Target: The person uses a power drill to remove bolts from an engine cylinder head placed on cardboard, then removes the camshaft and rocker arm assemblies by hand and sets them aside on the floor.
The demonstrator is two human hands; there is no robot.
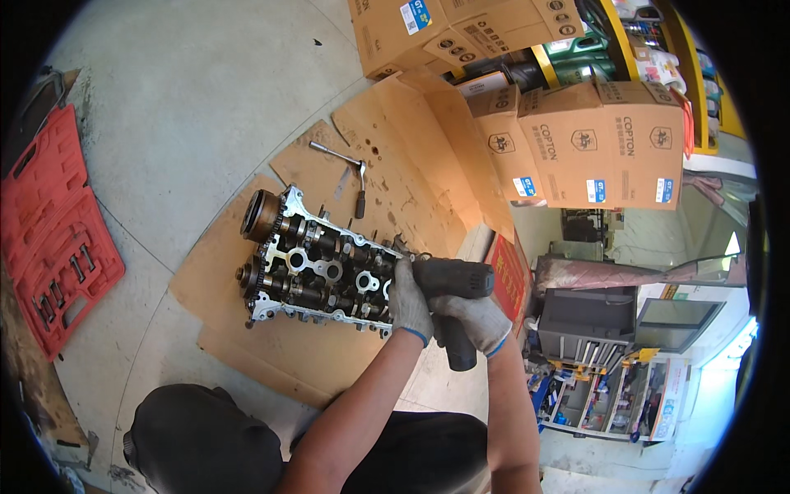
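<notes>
An engine cylinder head (333, 267) lies on flattened cardboard, its camshafts and round wells facing up. My right hand (476, 319), in a grey glove, is closed around the grip of a black cordless impact wrench (454, 277). The tool's nose points left, toward the right end of the cylinder head. My left hand (410, 303), gloved too, is between the tool's nose and that end. Its fingers look curled there, but what they hold is hidden. A ratchet wrench with a long extension (360, 177) rests on the cardboard beyond the cylinder head.
Flattened cardboard (403, 177) with oil stains covers the floor under the work. On the left lies an open red tool case (62, 247) with several sockets. Stacked cartons (588, 140) and yellow shelving (695, 74) stand at the back right. A grey tool cabinet (586, 323) is farther right.
</notes>
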